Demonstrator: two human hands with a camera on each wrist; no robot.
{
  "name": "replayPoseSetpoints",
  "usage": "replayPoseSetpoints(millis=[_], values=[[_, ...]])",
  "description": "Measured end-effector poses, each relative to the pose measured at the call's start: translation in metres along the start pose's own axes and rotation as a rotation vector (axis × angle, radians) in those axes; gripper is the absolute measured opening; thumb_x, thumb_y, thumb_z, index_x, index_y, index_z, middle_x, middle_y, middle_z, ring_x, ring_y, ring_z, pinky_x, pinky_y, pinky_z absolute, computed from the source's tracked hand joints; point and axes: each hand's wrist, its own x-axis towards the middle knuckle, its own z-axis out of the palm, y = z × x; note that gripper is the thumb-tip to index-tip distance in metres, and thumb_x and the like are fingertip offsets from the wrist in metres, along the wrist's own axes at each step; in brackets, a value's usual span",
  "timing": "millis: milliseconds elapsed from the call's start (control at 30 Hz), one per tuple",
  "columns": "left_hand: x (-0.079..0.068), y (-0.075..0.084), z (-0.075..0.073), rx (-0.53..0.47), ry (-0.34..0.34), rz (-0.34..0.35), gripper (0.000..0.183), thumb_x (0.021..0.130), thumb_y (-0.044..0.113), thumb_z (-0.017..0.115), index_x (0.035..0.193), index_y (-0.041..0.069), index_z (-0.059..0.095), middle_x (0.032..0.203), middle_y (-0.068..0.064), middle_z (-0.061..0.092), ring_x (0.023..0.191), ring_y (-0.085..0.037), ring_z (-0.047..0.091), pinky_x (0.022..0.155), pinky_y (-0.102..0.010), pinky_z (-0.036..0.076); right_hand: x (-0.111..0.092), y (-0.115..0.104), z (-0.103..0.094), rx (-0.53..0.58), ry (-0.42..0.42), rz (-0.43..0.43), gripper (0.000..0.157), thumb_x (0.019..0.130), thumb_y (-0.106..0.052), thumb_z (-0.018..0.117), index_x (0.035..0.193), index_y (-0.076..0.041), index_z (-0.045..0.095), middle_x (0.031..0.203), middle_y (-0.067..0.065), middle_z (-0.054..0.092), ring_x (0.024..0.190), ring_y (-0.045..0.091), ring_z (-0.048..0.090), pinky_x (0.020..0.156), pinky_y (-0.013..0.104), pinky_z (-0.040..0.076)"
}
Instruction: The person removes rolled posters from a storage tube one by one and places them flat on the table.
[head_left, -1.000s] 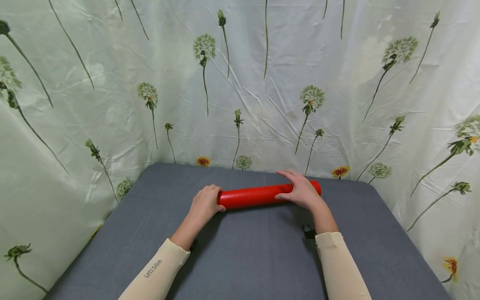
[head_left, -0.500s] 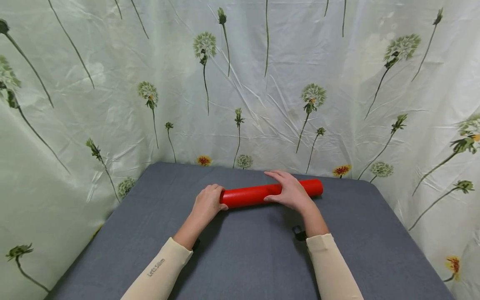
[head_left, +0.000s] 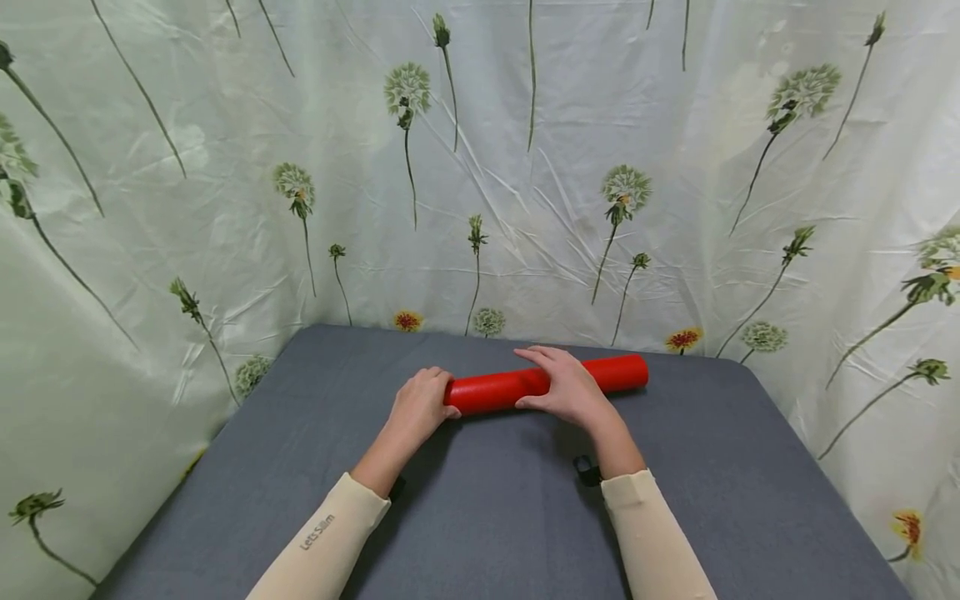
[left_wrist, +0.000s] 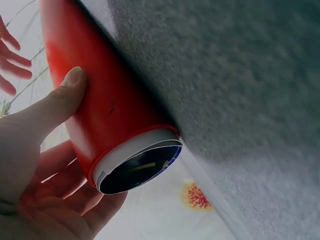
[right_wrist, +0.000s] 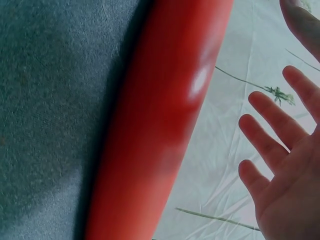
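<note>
A long red tube (head_left: pixel 491 393) lies across the far half of the grey table, its right end slightly farther back. My left hand (head_left: pixel 418 406) holds the tube's left end, thumb on the near side and fingers around the far side. In the left wrist view the end has a pale inner edge and a dark hollow (left_wrist: pixel 140 170) with yellow marks. My right hand (head_left: pixel 567 389) is spread over the tube right of its middle. In the right wrist view the fingers of that hand (right_wrist: pixel 295 160) are apart from the red surface.
The grey cloth-covered table (head_left: pixel 495 517) ends at the back against a pale curtain (head_left: pixel 525 192) printed with dandelions. The curtain also stands along both sides. A small black device (head_left: pixel 587 471) sits at my right wrist.
My right hand has slid leftward over the tube, nearer to the left hand. The tube and my left hand have shifted slightly to the right.
</note>
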Motion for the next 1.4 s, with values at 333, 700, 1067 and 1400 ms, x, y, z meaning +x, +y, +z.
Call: replayPoseSetpoints(millis=[333,700,1067,1400], values=[[0.005,0.014,0.005,0.025,-0.019,0.008,0.054,0.078,0.030,0.096,0.122,0.006,0.075,0.121,-0.011,0.075,0.110,-0.030,0.068,0.094,-0.047,0.059,0.003,-0.004,0.009,-0.032,-0.014,-0.017,0.080,0.086,-0.037,0.089,0.157,-0.025,0.054,0.160,0.007,0.053,0.147,0.037,0.049,0.119,0.061,0.041],[0.011,0.025,0.010,0.018,-0.030,0.014,0.051,0.080,0.029,0.095,0.121,0.007,0.076,0.119,-0.011,0.076,0.108,-0.029,0.068,0.095,-0.046,0.059,0.007,-0.012,0.019,-0.084,-0.043,-0.054,0.077,0.085,-0.036,0.090,0.154,-0.025,0.057,0.157,0.008,0.057,0.144,0.035,0.052,0.119,0.058,0.042],[0.012,0.036,0.015,-0.001,-0.009,0.077,0.048,0.081,0.028,0.094,0.119,0.005,0.076,0.117,-0.011,0.076,0.106,-0.030,0.069,0.093,-0.047,0.060,0.007,-0.018,0.030,-0.132,-0.073,-0.061,0.072,0.086,-0.032,0.090,0.151,-0.024,0.061,0.155,0.009,0.059,0.144,0.033,0.052,0.125,0.057,0.034],[0.011,0.039,0.019,0.006,0.018,0.103,0.048,0.081,0.032,0.094,0.118,0.006,0.076,0.113,-0.010,0.076,0.101,-0.028,0.069,0.088,-0.045,0.062,0.009,-0.023,0.039,-0.193,-0.051,-0.074,0.066,0.086,-0.031,0.090,0.146,-0.022,0.065,0.148,0.008,0.064,0.140,0.032,0.056,0.125,0.057,0.035]])
